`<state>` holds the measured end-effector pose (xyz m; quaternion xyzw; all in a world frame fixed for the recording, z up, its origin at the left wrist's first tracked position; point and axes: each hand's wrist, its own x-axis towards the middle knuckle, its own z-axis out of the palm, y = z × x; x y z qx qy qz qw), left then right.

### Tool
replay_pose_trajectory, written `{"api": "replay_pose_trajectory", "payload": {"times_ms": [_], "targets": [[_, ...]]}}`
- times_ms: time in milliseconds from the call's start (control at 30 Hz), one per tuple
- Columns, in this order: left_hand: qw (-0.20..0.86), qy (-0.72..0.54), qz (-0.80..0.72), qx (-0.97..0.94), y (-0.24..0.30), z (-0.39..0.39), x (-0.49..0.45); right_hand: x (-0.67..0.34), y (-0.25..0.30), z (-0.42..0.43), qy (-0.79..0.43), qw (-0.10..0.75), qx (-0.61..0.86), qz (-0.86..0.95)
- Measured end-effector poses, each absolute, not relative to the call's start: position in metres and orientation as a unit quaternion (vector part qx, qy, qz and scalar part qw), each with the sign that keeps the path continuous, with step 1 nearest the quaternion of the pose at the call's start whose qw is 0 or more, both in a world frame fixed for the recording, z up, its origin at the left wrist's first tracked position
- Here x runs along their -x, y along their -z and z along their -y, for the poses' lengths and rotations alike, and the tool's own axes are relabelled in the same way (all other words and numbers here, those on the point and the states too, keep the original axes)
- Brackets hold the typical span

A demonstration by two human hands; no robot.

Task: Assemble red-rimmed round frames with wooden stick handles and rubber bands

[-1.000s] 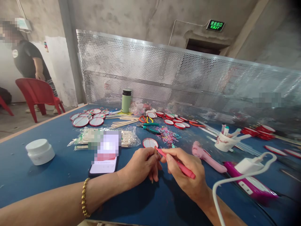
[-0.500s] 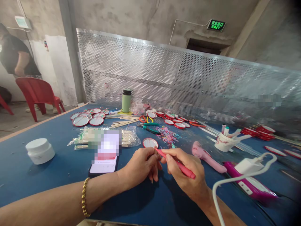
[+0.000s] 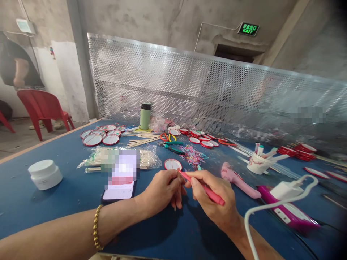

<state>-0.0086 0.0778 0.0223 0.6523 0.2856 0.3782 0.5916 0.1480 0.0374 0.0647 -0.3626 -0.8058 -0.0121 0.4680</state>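
My right hand (image 3: 214,191) grips a pink pen (image 3: 210,191), its tip pointing left at the fingers of my other hand. My left hand (image 3: 165,186) is closed in a pinch, thumb against forefinger, right at the pen's tip; whatever sits between those fingers is too small to make out. Just beyond my hands lies a round white disc with a red rim (image 3: 172,164). A heap of thin colourful loops (image 3: 193,156) is spread behind it. To the left rests a lit phone (image 3: 119,193), part of its screen blurred.
A white jar (image 3: 45,175), bagged wooden sticks (image 3: 150,157), teal pliers (image 3: 173,148) and a green bottle (image 3: 145,117) stand or lie around. On the right are a pink glue gun (image 3: 240,182), a paper cup of pens (image 3: 257,164) and a purple power strip (image 3: 295,216) with a white cable.
My hands hold nearly the same pose, pen tip still at the left fingers. The view has shifted very slightly. The person at the far left has moved a little.
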Motion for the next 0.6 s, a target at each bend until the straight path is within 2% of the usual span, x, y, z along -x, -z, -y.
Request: {"api": "replay_pose_trajectory", "payload": {"times_ms": [600], "targets": [[0.595, -0.376, -0.289, -0.649, -0.0227, -0.0775, 0.0088, -0.1499, -0.0605, -0.0392, 0.026, 0.473, 0.368, 0.800]]}}
